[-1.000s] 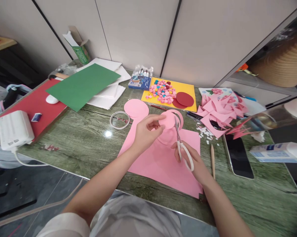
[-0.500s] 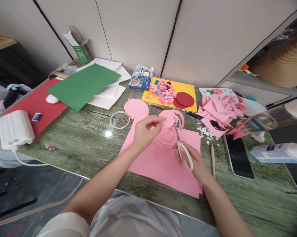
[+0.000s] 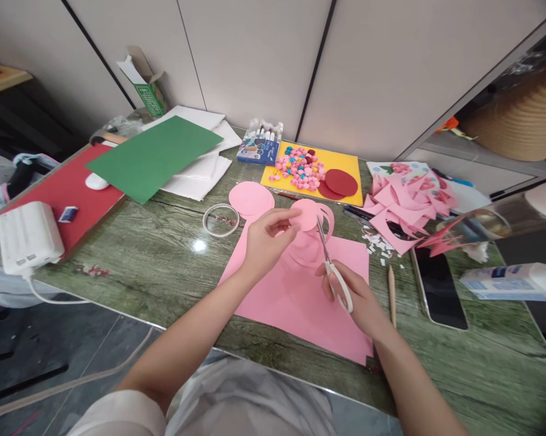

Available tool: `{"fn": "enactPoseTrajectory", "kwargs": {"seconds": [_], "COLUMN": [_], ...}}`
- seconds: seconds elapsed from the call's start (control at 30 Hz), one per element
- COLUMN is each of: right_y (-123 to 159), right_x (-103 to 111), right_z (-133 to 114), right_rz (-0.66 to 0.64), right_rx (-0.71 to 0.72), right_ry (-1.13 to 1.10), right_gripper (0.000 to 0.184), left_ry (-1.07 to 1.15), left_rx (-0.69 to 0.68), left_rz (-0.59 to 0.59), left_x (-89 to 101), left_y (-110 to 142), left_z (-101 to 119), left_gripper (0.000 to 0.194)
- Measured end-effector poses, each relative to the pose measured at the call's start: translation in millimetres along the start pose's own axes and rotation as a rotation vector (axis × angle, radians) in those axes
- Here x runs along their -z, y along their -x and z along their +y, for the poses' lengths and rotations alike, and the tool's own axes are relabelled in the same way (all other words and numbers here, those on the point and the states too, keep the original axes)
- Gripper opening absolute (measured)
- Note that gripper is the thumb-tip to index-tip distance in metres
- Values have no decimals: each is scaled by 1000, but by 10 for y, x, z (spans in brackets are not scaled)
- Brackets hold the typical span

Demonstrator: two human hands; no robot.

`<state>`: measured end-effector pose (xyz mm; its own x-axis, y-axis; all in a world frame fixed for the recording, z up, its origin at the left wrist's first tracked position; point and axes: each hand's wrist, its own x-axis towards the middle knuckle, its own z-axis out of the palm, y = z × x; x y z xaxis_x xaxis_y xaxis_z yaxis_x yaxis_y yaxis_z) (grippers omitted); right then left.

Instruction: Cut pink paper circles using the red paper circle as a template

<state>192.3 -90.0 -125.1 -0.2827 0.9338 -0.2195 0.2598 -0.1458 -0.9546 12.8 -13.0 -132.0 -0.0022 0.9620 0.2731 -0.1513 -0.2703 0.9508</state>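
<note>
My left hand (image 3: 272, 237) pinches the left edge of a pink paper circle (image 3: 308, 215) between thumb and fingers. Scissors (image 3: 335, 274) with white handles are gripped in my right hand (image 3: 352, 295), their blades pointing up at the circle's right edge. A narrow curved strip (image 3: 330, 220) of the same paper loops off beyond the blades. Under both hands lies a large pink sheet (image 3: 295, 309), with curled pink offcuts (image 3: 307, 251) on its upper part. Pink discs (image 3: 250, 198) rest at the sheet's upper left corner, beside a white ring (image 3: 220, 220).
Behind are a yellow sheet (image 3: 273, 175) bearing small coloured balls and red discs (image 3: 341, 183), plus a marker box (image 3: 260, 145). Pink scraps (image 3: 404, 203), a wooden stick (image 3: 391, 293) and a phone (image 3: 440, 287) lie right. Green paper (image 3: 157, 157) and a white power bank (image 3: 30, 236) are left.
The circle has turned slightly in my left hand, and the cut strip has shifted along its right edge. The scissors have moved slightly left, their blades now closer together.
</note>
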Motion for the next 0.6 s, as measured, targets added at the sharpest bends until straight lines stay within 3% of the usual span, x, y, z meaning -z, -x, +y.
{"fn": "enactPoseTrajectory", "kwargs": {"seconds": [0.6], "right_y": [0], "right_x": [-20], "right_z": [16], "right_rz": [41], "right_rx": [27], "right_ry": [-17], "right_gripper": [21], "left_ry": [3], "left_rx": [-14], "left_rz": [-63], "left_x": [-30], "left_y": [23], "left_z": [-28], "left_gripper": [26]}}
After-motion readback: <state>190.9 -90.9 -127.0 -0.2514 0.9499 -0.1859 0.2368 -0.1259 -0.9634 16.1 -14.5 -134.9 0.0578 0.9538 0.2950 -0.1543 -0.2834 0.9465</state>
